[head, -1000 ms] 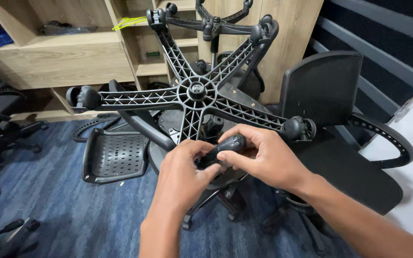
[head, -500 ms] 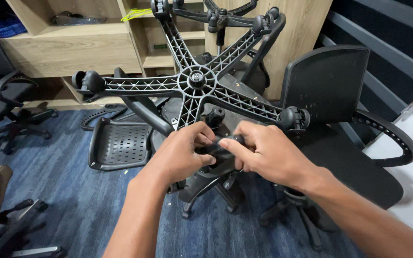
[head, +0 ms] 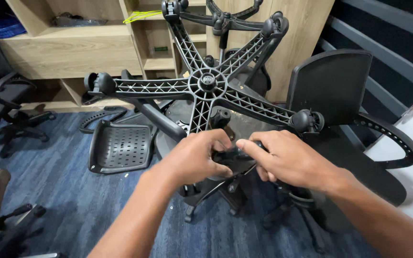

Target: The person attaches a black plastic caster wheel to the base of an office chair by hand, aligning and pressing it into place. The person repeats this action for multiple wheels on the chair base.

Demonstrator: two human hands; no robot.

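Observation:
A black five-armed chair base (head: pixel 208 82) lies upside down in front of me, with casters at its arm ends (head: pixel 308 120). Both my hands meet at the tip of its near arm. My left hand (head: pixel 198 156) pinches a black caster (head: pixel 230 155) from the left, and my right hand (head: pixel 287 158) grips the same caster from the right. The caster is mostly hidden by my fingers. Under the base sits an overturned black chair seat with its mechanism.
A black chair back (head: pixel 331 84) and curved armrest (head: pixel 392 139) stand at right. A perforated black seat pan (head: pixel 119 147) lies on the blue carpet at left. Wooden shelves (head: pixel 68 48) rise behind. An office chair (head: pixel 1 105) stands far left, with more chair parts at the bottom left.
My view has shifted a little left and down. Both hands stay closed around the caster at the near arm tip, with the fingers slightly regripped.

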